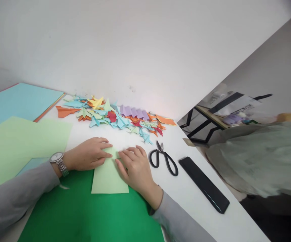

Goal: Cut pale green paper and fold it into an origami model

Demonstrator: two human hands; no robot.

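A light green sheet of paper point(110, 181) lies on the green mat point(85, 211), its far end folded under my fingers. My left hand point(91, 154), with a watch on the wrist, comes in from the left. Its thumb and index finger hold the paper's far left corner. On the opposite side, my right hand point(134, 164) has its bent fingers and thumb on the same end of the paper. The fingers cover part of the fold. Black-handled scissors point(162, 158) lie slightly open to the right of my right hand.
Many folded paper pieces point(120, 121) are heaped along the wall. Large light green sheets point(34, 137) and a blue stack point(27, 101) lie at left. A long black object point(204, 185) rests near the right table edge. Beyond it, a person in a pale green garment point(258, 154) is visible.
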